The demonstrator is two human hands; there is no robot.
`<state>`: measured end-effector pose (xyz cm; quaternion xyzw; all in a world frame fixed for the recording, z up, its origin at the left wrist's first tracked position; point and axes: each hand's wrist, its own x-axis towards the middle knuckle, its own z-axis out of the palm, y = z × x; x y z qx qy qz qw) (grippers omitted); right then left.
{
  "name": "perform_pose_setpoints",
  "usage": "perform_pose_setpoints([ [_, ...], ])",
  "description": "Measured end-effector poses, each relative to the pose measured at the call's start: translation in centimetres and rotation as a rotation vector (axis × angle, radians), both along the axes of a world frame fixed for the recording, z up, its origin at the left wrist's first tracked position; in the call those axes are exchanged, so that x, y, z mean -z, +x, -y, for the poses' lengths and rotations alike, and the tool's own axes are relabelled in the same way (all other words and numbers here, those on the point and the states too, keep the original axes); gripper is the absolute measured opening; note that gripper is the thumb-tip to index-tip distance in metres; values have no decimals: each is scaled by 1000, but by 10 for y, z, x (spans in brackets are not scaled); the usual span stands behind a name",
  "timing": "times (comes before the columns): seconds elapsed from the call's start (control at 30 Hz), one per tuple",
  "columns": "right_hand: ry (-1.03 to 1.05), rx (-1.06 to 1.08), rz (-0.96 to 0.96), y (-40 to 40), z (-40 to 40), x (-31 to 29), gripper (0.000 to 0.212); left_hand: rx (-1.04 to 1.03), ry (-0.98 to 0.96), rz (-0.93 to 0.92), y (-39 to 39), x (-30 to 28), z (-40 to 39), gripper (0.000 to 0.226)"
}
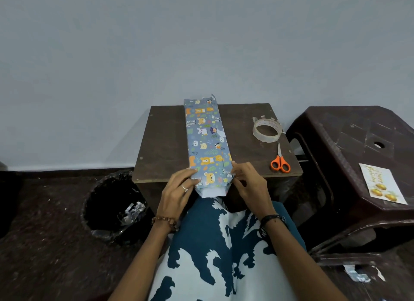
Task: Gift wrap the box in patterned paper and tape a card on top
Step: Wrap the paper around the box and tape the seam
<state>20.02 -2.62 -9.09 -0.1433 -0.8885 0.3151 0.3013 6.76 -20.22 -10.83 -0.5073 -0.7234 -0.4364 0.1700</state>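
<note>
Left hand (177,188): I see it at the near left corner of the long box wrapped in blue animal-print paper (207,144), fingers curled, pinching the paper's side fold; a ring shows on one finger, a bead bracelet on the wrist.

Right hand (246,184): mirrors it at the near right corner, fingertips pinching the paper there.

Box: lies lengthwise on the small dark wooden table (165,144), running away from both hands; near end unfolded, white underside of paper showing between the hands; far end paper stands open.

Beyond the right hand: clear tape roll (266,130), orange-handled scissors (280,162).

Further right: white card with gold print (380,184) on a dark brown plastic stool (349,132).

Below the left hand: black bin (114,206) holding paper scraps.
</note>
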Motion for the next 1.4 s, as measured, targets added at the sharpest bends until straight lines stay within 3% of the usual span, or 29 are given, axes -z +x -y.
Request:
perform_pose_setpoints([
  [0.13, 94, 33, -13, -2, 3, -2, 22, -3, 22, -9, -1, 7, -1, 22],
  [0.6, 116, 6, 28, 2, 4, -2, 15, 14, -66, -182, -11, 4, 2, 16],
  [0.87, 155, -19, 82, 4, 6, -3, 24, -14, -225, -335, -11, 17, 12, 35],
  [1.03, 326, -88, 194, 6, 1, -4, 37, -139, -235, -427, -14, 17, 0, 27],
  [1.17, 428, -20, 207, 3, 2, -3, 38, -204, -167, -365, -10, 15, -10, 16],
  [1.33, 530, 81, 68, -4, 4, 0, 8, -242, -123, -187, -1, 10, -16, 25],
  [1.4, 525, 105, 35, -6, 5, 1, 17, -257, -135, -164, 1, 10, -17, 26],
])
